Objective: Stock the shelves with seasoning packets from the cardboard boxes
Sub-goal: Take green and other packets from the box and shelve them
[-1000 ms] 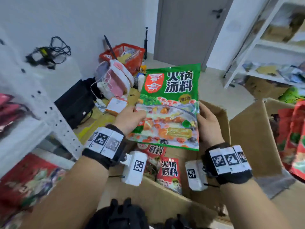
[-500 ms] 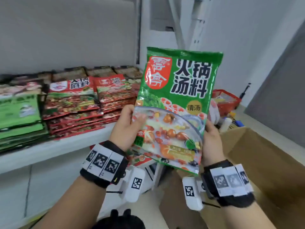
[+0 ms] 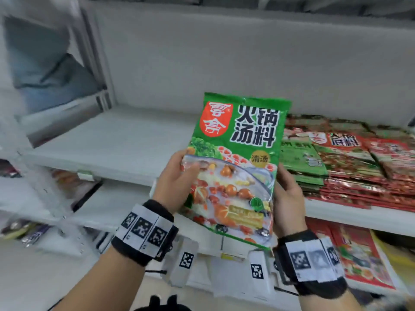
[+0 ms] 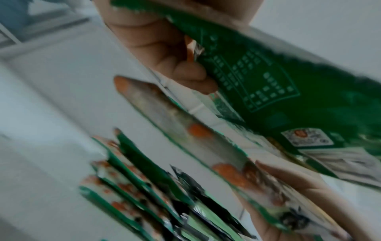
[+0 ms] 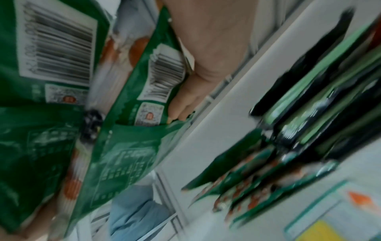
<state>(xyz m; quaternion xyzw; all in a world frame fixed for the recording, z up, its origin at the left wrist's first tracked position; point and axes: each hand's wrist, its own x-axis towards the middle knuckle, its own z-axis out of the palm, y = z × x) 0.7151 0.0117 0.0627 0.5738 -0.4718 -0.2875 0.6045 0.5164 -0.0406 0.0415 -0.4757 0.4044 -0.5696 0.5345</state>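
Item held: green seasoning packets (image 3: 238,162), upright, front toward me; the wrist views show more than one in the bundle.
Left hand (image 3: 174,187): my thumb lies across the front at the left edge, fingers curled behind.
Right hand (image 3: 288,203): it clamps the right edge, fingers wrapped behind the bundle.
Position: in the air before the white shelf (image 3: 107,140), not touching it.
Shelf stock: stacked green and red packets (image 3: 350,162) lie flat to the right.

Wrist views motion-blurred; hands' (image 3: 288,194) fingers hidden behind packets (image 3: 238,162)
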